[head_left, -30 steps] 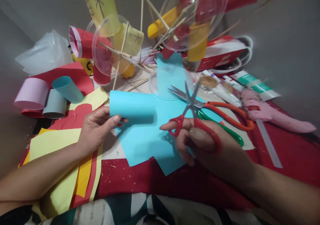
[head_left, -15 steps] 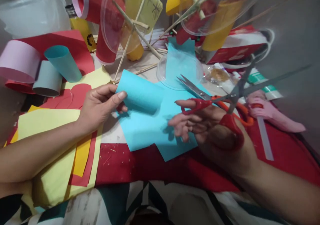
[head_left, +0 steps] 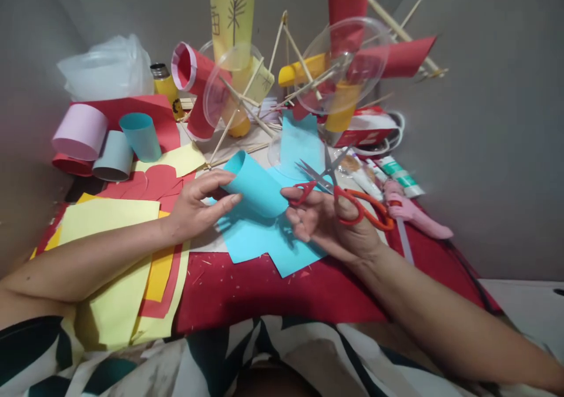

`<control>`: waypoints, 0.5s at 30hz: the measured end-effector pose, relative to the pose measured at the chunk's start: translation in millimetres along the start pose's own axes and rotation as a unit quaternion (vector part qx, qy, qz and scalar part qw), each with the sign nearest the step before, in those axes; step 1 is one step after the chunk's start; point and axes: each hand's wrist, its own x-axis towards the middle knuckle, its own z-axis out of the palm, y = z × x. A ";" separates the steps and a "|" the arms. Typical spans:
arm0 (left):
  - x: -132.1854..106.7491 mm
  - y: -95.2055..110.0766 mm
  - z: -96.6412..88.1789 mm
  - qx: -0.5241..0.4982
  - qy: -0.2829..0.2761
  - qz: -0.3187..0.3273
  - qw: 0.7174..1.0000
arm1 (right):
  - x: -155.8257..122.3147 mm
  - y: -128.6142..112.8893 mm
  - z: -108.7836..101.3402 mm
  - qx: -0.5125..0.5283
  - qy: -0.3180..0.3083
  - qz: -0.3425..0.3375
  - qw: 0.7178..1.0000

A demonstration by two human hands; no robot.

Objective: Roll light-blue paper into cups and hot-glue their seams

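1. Pinching blue tube (head_left: 258,189) by its left end, with thumb and fingers of left hand (head_left: 194,206).
2. Held between both hands, above blue sheet (head_left: 240,241). Slants along its long axis from upper left down to lower right.
3. Nearer to left hand. Ends just beside right fingertips; can't tell whether touching.
4. Hooked on thumb and a finger of right hand (head_left: 339,226): red scissors (head_left: 330,176), with blades apart, pointing away. Other right fingers loosely curled, gripping nothing else.
5. Close behind red scissors: orange scissors (head_left: 370,196), visually overlapping. Beyond tube: plastic lid (head_left: 274,149). Farther right: pink glue gun (head_left: 414,212). Under left forearm: paper stack (head_left: 110,216).
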 end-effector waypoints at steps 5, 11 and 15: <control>-1.4 -5.2 -2.2 -0.042 0.048 0.022 0.998 | -0.8 -3.5 -10.5 0.018 0.050 -0.001 0.999; 7.4 -1.1 0.6 -0.159 -0.050 -0.066 0.984 | -1.4 0.0 -14.9 0.068 0.029 0.017 0.997; 4.1 9.2 5.7 -0.227 -0.101 -0.138 0.959 | -2.5 8.4 -6.7 0.094 -0.045 0.071 0.992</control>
